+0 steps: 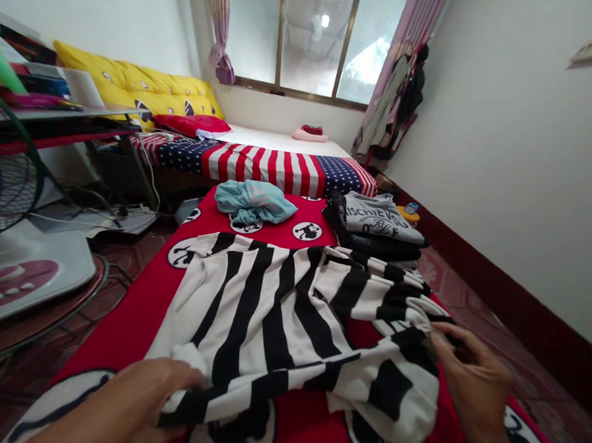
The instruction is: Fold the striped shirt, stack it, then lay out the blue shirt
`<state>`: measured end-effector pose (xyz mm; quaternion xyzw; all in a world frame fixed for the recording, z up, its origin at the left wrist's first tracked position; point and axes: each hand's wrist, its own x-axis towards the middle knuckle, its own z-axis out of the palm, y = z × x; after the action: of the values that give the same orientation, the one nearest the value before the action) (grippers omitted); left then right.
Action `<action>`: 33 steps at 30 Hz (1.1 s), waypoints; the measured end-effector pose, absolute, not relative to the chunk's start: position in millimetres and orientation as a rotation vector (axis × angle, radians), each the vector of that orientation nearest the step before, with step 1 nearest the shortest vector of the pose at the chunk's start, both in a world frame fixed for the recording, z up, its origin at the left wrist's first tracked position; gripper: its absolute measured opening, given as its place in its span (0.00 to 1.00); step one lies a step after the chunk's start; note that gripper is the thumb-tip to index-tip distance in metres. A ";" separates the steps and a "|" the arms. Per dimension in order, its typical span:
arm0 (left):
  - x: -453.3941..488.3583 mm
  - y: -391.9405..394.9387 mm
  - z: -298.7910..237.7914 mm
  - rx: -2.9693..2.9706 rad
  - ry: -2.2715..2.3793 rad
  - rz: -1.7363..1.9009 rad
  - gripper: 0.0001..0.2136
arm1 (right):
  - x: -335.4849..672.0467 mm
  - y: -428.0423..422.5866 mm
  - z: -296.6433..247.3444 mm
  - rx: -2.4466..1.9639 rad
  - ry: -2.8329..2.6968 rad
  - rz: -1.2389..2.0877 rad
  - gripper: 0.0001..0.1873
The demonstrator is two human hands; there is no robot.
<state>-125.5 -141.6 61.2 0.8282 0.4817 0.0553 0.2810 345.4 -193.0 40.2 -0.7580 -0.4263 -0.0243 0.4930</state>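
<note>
Left grip (147,404) and right grip (470,384) clutch a striped shirt (276,328); folded gray tee (380,220) reads "ISCHIEVOU".

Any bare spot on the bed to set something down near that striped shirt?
Red bedspread shows between the teal cloth and the striped shirt, and in a strip left of the shirt, above the left hand. Crowded: the right side, where folded grey and black clothes meet the shirt's sleeves, near the right hand.

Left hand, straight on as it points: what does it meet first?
The left hand meets the bunched white edge of the black-and-white striped shirt first; it looks already in contact, though depth is hard to judge here.
</note>
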 end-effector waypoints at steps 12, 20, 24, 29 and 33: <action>-78.1 -108.9 17.8 2.561 1.245 0.441 0.21 | 299.7 -91.1 46.3 -1.854 -1.763 0.258 0.18; -94.6 -118.8 -0.2 2.541 1.438 0.529 0.33 | 269.4 -70.0 10.5 -1.840 -1.995 0.080 0.30; -139.2 -116.2 -13.8 2.596 1.409 0.356 0.49 | 284.3 -112.8 22.6 -1.573 -2.059 0.501 0.37; -168.7 -101.2 -19.3 2.654 1.324 0.379 0.34 | 272.2 -164.5 47.1 -1.588 -2.407 0.868 0.55; -154.0 -83.9 -13.9 2.636 1.313 0.425 0.25 | 250.5 -162.4 44.7 -1.764 -2.544 0.711 0.56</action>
<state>-154.0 -83.9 -13.9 0.8828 0.4398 0.1423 0.0831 250.5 -162.4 44.7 -0.5552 -0.8008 0.2238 -0.0173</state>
